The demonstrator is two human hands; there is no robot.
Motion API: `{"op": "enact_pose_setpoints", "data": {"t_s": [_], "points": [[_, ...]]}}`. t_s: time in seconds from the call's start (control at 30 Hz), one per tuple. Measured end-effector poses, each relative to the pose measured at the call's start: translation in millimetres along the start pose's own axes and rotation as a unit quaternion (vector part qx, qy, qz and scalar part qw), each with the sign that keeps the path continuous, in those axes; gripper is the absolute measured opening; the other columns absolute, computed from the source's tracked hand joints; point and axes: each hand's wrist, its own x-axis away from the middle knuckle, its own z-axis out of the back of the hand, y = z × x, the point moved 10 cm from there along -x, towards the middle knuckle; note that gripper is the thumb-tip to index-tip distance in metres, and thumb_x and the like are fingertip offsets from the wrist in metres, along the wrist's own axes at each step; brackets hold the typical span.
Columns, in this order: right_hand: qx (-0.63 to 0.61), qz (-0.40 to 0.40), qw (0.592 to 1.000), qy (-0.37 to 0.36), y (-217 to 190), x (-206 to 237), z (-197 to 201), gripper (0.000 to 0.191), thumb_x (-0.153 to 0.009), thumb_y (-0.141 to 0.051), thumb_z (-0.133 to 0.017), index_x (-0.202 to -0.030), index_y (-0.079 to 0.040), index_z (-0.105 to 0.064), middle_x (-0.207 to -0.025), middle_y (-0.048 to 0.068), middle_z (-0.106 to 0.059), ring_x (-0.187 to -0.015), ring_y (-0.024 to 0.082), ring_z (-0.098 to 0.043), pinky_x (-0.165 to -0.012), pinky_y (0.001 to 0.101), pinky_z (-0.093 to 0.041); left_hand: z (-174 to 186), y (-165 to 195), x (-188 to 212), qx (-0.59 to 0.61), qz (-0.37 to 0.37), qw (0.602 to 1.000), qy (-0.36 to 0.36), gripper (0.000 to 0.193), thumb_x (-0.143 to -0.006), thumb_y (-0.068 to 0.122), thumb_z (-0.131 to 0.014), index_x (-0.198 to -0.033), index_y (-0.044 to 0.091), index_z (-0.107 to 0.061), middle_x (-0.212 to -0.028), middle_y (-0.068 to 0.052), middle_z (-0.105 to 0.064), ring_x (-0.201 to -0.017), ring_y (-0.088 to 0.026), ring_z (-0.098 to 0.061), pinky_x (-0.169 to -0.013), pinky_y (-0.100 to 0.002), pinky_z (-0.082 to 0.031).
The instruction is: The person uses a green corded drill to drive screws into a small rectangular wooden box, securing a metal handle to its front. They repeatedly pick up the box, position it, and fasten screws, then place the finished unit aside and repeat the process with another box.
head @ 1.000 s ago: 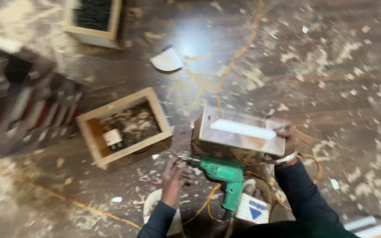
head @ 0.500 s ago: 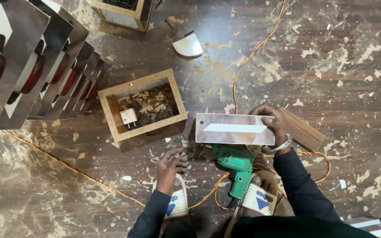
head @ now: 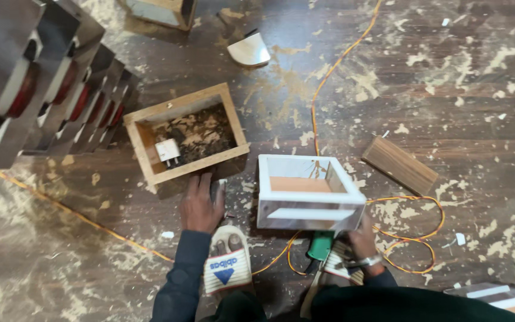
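Holding an empty white-edged box [head: 308,200], right fingers grip its underside; left fingers splay beside a shavings-filled wooden box [head: 185,140].

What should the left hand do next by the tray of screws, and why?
Probably lift into the tray to pick a screw: the left hand rests flat on the floor just below its front wall, empty, while the right hand steadies the white box beside the green drill.
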Motion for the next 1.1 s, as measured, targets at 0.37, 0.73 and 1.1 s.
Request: {"op": "enact_pose_setpoints", "data": {"t_s": [0.37, 0.73, 1.1], "points": [[0.167, 0.363, 0.913, 0.085, -131, -5, 8, 0.074, -0.078, -0.034, -0.083, -0.136, 0.002, -0.053, -0.151, 0.029, -0.050, -0.135, 0.042, -0.055, -0.113, 0.0477, -0.044, 10, 69, 25, 0.156, -0.113, 0.980, -0.044, 0.074, -0.074, 0.018, -0.081, -0.139, 0.001, -0.050, -0.135, -0.026, -0.054, -0.127, -0.043, -0.053, -0.108, -0.053, -0.043], [0.112, 0.307, 0.944, -0.051, -101, -72, 13, 0.056, -0.078, -0.017, -0.085, -0.126, 0.004, -0.065, -0.116, 0.016, -0.073, -0.104, 0.023, -0.073, -0.092, 0.0353, -0.058, -17, -5, -1, -0.032, 0.088, 0.993, -0.075, 0.032, -0.104, 0.024, -0.058, -0.129, 0.005, -0.065, -0.124, -0.021, -0.066, -0.087, -0.033, -0.072, -0.070, -0.045, -0.062], [0.036, 0.257, 0.955, -0.141, -106, -74, -5, 0.069, -0.073, -0.022, -0.088, -0.133, -0.001, -0.062, -0.136, 0.015, -0.067, -0.124, 0.021, -0.065, -0.107, 0.0337, -0.050, 15, 26, -6, -0.055, -0.092, 0.993, 0.042, 0.029, -0.080, 0.002, -0.068, -0.108, 0.008, -0.074, -0.096, -0.014, -0.067, -0.094, -0.036, -0.063, -0.082, -0.047, -0.052]]}}
